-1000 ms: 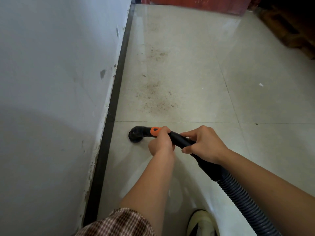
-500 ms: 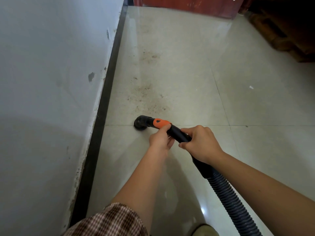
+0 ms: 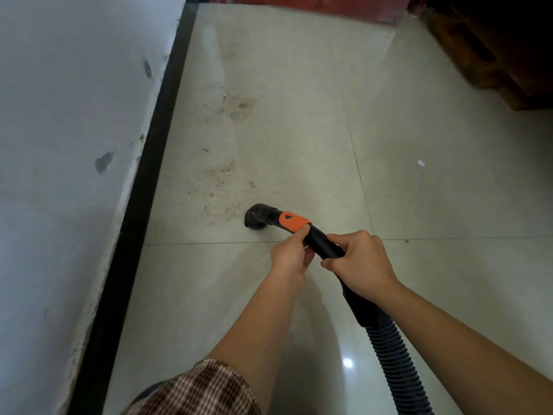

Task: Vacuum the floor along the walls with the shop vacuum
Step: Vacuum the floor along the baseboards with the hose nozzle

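Observation:
A black vacuum wand with an orange collar (image 3: pixel 292 221) ends in a round nozzle (image 3: pixel 256 217) that sits on the pale tiled floor (image 3: pixel 299 121). My left hand (image 3: pixel 289 255) grips the wand just behind the orange collar. Right behind it, my right hand (image 3: pixel 360 259) wraps around the black tube. The ribbed hose (image 3: pixel 395 357) runs back toward the lower right. Brown dirt specks (image 3: pixel 218 181) lie just left of and beyond the nozzle, with a second patch (image 3: pixel 239 107) farther ahead. The dark baseboard (image 3: pixel 143 190) is well to the nozzle's left.
A grey wall (image 3: pixel 65 145) with chipped spots fills the left side. A red panel (image 3: pixel 308 7) stands at the far end and dark wooden furniture (image 3: pixel 493 49) at the upper right. A small white scrap (image 3: pixel 421 163) lies on the tiles to the right.
The nozzle has moved forward across the tile joint and away from the baseboard, to the edge of the dirt patch. Both hands kept their grip on the wand.

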